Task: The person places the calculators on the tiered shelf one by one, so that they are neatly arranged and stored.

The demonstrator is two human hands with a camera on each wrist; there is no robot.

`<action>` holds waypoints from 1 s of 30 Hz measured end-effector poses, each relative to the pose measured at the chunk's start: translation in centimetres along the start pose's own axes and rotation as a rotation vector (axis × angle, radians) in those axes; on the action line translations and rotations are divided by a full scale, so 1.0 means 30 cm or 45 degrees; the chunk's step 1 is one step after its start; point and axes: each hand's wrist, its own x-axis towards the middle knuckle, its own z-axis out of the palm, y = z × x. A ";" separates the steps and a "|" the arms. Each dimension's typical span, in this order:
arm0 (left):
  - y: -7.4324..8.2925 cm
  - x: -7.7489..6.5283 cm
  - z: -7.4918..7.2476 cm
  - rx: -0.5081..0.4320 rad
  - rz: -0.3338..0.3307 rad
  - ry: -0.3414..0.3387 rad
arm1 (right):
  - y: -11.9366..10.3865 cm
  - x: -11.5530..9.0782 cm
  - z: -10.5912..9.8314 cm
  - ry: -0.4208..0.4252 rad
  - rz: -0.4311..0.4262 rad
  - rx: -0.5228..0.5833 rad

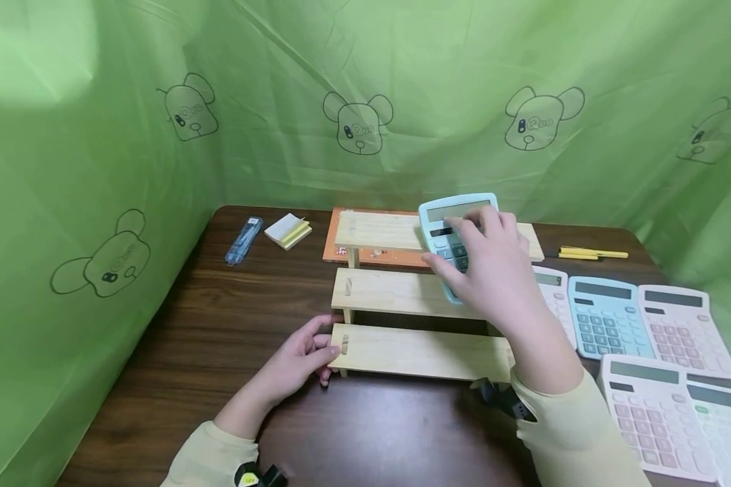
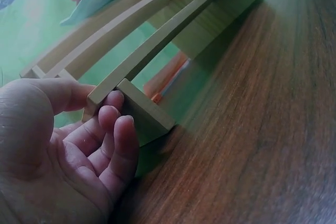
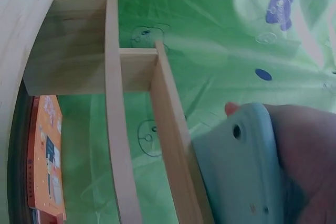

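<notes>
A three-tier wooden step rack [image 1: 420,348] stands in the middle of the table. At the left end of its lowest step my left hand [image 1: 295,358] grips the board, thumb on top and fingers curled beneath, as the left wrist view also shows. My right hand [image 1: 502,274] holds a light blue calculator [image 1: 457,211] by its sides over the upper two steps, screen and keys facing me. The right wrist view shows the calculator's back [image 3: 231,171] close against the edge of a step. My palm hides its lower right part.
Several pink and blue calculators [image 1: 603,318] lie at the right. Yellow pens [image 1: 579,254] are behind them. An orange book or box [image 1: 330,247] lies behind the rack. Sticky notes [image 1: 280,226] and a blue packet [image 1: 244,241] sit back left. Green curtain [image 1: 432,135] encloses the table.
</notes>
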 end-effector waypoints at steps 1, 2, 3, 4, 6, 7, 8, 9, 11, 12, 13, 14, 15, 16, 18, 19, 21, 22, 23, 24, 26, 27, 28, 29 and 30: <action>-0.001 -0.002 0.001 0.000 -0.003 0.000 | 0.007 -0.008 -0.005 -0.011 -0.033 0.014; -0.003 -0.004 0.002 0.002 -0.007 0.000 | 0.015 -0.018 -0.012 -0.029 -0.069 0.029; -0.004 -0.007 0.003 0.006 -0.008 -0.002 | 0.022 -0.026 -0.018 -0.053 -0.102 0.041; -0.006 -0.011 0.003 0.005 -0.014 -0.004 | 0.029 -0.035 -0.025 -0.081 -0.131 0.054; -0.008 -0.020 0.003 0.004 -0.020 -0.010 | 0.039 -0.051 -0.035 -0.142 -0.174 0.078; -0.008 -0.024 0.002 0.004 -0.018 -0.013 | 0.042 -0.057 -0.037 -0.171 -0.190 0.082; -0.008 -0.028 0.000 0.006 -0.014 -0.013 | 0.043 -0.060 -0.037 -0.195 -0.206 0.082; -0.008 -0.032 -0.001 0.009 -0.007 -0.011 | 0.043 -0.061 -0.035 -0.214 -0.221 0.080; -0.005 -0.038 -0.004 0.011 0.005 -0.007 | 0.041 -0.058 -0.027 -0.241 -0.258 0.076; -0.004 -0.040 -0.005 0.015 0.014 -0.005 | 0.040 -0.055 -0.022 -0.251 -0.278 0.074; -0.003 -0.040 -0.005 0.018 0.020 -0.003 | 0.039 -0.052 -0.017 -0.254 -0.296 0.072; -0.002 -0.040 -0.006 0.018 0.024 -0.002 | 0.039 -0.048 -0.012 -0.249 -0.312 0.077; -0.002 -0.038 -0.006 0.016 0.028 -0.004 | 0.040 -0.044 -0.008 -0.243 -0.326 0.089; -0.001 -0.036 -0.006 0.013 0.031 -0.007 | 0.043 -0.040 -0.004 -0.235 -0.340 0.103; 0.000 -0.030 -0.006 0.012 0.037 -0.008 | 0.052 -0.030 0.004 -0.207 -0.365 0.149; 0.000 -0.027 -0.005 0.011 0.036 -0.007 | 0.057 -0.024 0.009 -0.186 -0.374 0.180; 0.001 -0.022 -0.005 0.010 0.038 -0.004 | 0.069 -0.013 0.019 -0.148 -0.380 0.241; 0.001 -0.019 -0.005 0.010 0.037 -0.002 | 0.075 -0.009 0.023 -0.132 -0.376 0.261; 0.001 -0.016 -0.005 0.012 0.036 -0.001 | 0.080 -0.005 0.026 -0.118 -0.372 0.277; 0.001 -0.013 -0.004 0.014 0.036 -0.002 | 0.086 -0.003 0.028 -0.108 -0.366 0.287; 0.001 -0.008 -0.004 0.014 0.037 -0.005 | 0.095 -0.001 0.030 -0.104 -0.356 0.284; 0.001 -0.005 -0.003 0.015 0.036 -0.008 | 0.100 0.000 0.029 -0.111 -0.356 0.280; 0.000 -0.003 -0.003 0.019 0.038 -0.010 | 0.105 0.000 0.028 -0.121 -0.359 0.280; -0.001 -0.001 -0.003 0.021 0.036 -0.010 | 0.109 0.001 0.026 -0.133 -0.366 0.280; -0.001 0.000 -0.002 0.021 0.036 -0.010 | 0.112 0.002 0.024 -0.145 -0.377 0.279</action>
